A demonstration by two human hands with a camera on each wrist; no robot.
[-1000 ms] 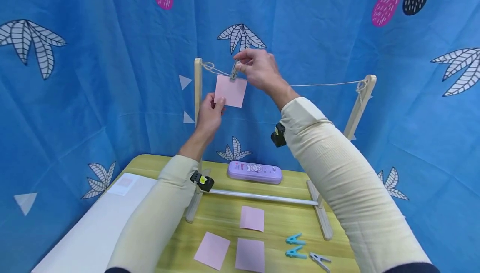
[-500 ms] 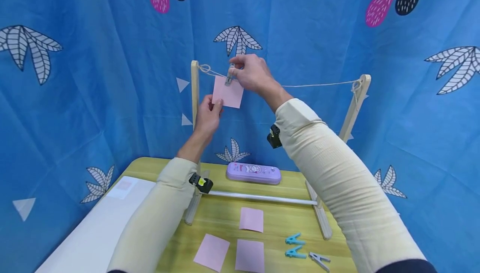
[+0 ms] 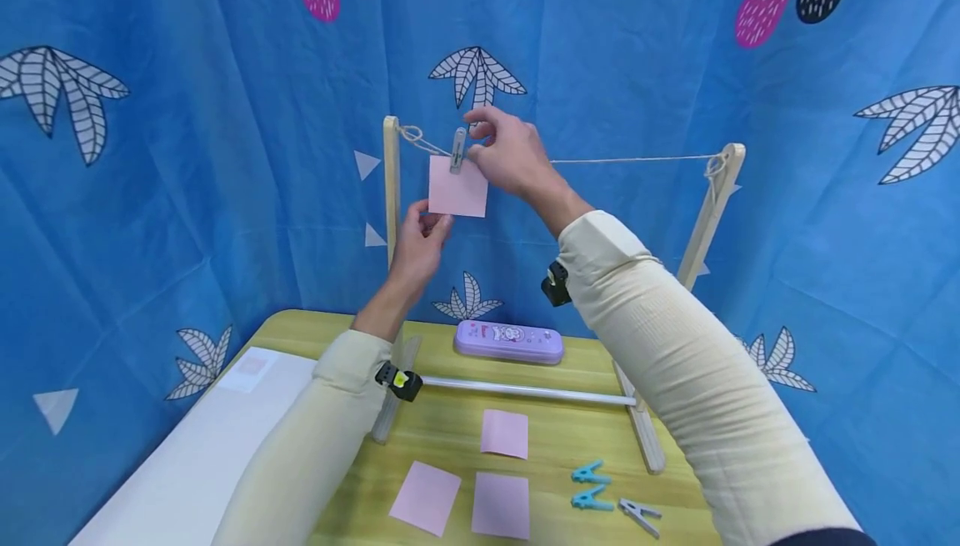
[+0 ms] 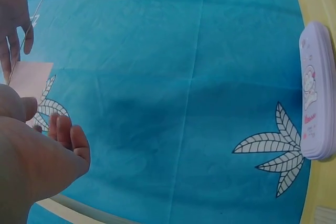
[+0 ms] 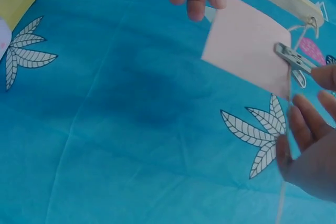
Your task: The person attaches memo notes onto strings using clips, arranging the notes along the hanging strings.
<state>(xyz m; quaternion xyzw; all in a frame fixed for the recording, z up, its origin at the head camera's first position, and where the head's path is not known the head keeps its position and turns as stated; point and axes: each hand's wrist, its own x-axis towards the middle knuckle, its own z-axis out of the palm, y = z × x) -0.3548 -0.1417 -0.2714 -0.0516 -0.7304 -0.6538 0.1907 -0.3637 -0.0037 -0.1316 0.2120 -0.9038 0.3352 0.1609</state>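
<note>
Left hand [image 3: 420, 233] dropped below note [image 3: 458, 186].

head view looks forward and down, wrist views close, probably angled upward, all sharing the pink note [image 3: 458, 187]

Both arms wear long, close-fitting sleeves of cream, finely ribbed knit that run from the upper arm to the wrist and end in a plain cuff. The left hand [image 3: 417, 239] and the right hand [image 3: 504, 152] are bare, without gloves or rings that can be made out. A small black device is strapped at each wrist; the one on the left wrist [image 3: 398, 380] carries a yellow-green mark, the one on the right wrist [image 3: 556, 283] is plain black.
</note>
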